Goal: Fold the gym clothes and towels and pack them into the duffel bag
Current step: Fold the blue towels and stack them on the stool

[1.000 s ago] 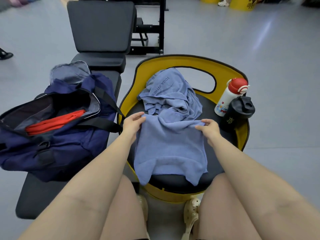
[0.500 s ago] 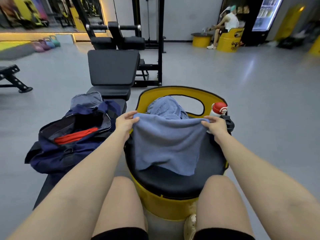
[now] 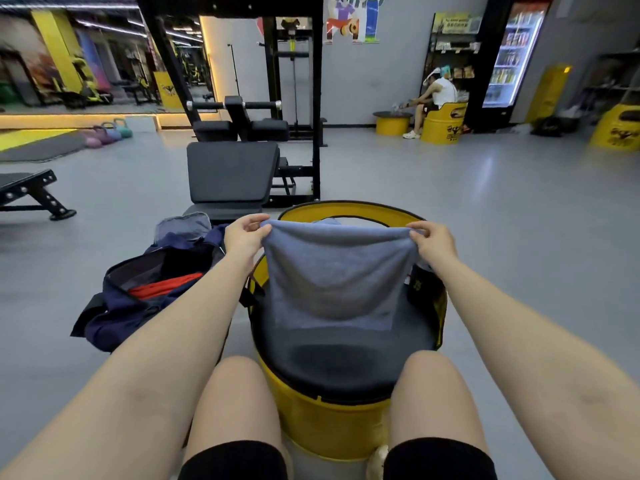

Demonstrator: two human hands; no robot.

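two hands [image 3: 244, 235] [image 3: 434, 242], each grip pinching the raised blue towel [image 3: 334, 275], bottles behind mostly hidden

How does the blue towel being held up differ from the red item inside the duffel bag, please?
The blue towel hangs in the air, pinched at its top corners by the left hand and right hand; the red item lies untouched inside the open duffel bag. The towel is spread wide and mostly visible, while the red item shows only as a narrow strip. Both look like soft fabric.
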